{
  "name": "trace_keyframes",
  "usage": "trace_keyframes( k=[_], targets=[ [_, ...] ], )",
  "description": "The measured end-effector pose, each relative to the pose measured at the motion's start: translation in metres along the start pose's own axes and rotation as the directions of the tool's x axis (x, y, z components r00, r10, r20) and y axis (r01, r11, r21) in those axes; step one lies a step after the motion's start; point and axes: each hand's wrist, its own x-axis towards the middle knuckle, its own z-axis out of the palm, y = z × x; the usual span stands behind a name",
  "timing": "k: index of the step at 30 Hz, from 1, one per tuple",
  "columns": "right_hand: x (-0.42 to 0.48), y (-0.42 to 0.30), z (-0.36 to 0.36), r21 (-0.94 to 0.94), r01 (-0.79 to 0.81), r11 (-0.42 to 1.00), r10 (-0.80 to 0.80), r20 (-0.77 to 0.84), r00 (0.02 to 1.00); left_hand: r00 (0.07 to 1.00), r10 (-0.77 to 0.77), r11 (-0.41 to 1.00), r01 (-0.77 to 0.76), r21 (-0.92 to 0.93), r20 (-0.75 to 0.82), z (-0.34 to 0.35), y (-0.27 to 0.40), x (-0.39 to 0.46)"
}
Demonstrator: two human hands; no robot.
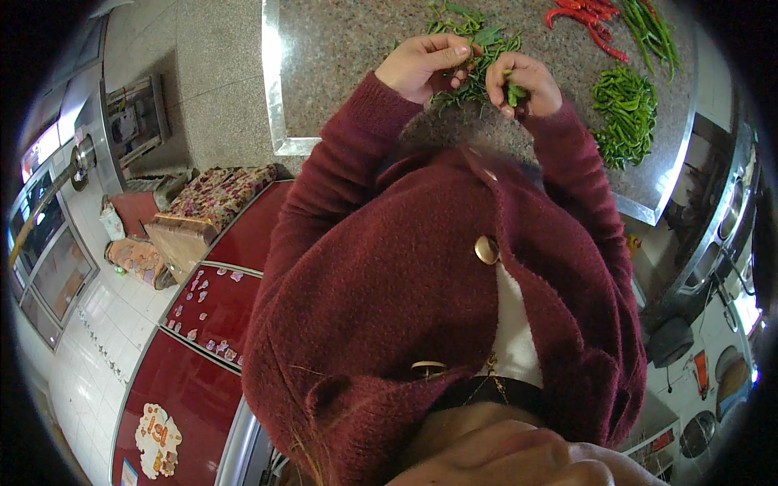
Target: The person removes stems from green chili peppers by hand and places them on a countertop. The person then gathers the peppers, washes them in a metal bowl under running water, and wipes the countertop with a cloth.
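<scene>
Over the granite countertop [340, 67], my left hand [425, 67] has its thumb and forefinger brought together. Whether something thin is pinched between those fingertips is not clear. My right hand [526, 82], close beside it, has its fingers curled around a few green chili peppers [515, 95]. Beneath and beyond both hands spreads a loose heap of thin green stems [453, 97], partly hidden by the hands. A broad green leaf [489, 35] shows just past the left fingertips.
To the right lie a pile of short green chilies [625, 115], several red chilies [586, 18] and long green peppers [651, 33]. A metal edge strip [276, 97] borders the counter. A gas stove [711, 243] stands at right, a red refrigerator [176, 407] at lower left.
</scene>
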Motion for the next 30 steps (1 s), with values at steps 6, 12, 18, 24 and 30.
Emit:
trace_keyframes(
  k=[6, 12, 18, 24, 30],
  targets=[
    [0.009, 0.013, -0.002, -0.044, 0.044, 0.998, -0.053, -0.24, 0.969, 0.99, 0.132, 0.99, -0.134, -0.041, -0.054, -0.004, -0.011, 0.008],
    [0.013, 0.02, 0.009, -0.033, 0.072, 0.997, -0.08, -0.387, 0.919, 0.983, 0.16, 0.984, -0.165, -0.062, -0.088, 0.001, -0.01, 0.001],
    [0.008, 0.028, 0.015, -0.449, 0.025, 0.893, -0.277, -0.507, 0.816, 0.911, 0.358, 0.818, -0.199, 0.54, -0.206, 0.008, -0.016, 0.007],
    [-0.017, 0.011, 0.007, -0.988, 0.048, 0.148, -0.578, -0.047, 0.815, 0.83, 0.552, 0.407, -0.189, 0.894, -0.076, 0.012, -0.025, 0.021],
    [-0.103, -0.039, -0.082, -0.904, -0.427, 0.025, -0.864, -0.234, 0.445, 0.781, 0.563, -0.289, -0.123, 0.95, 0.272, -0.017, -0.046, 0.029]
  ],
)
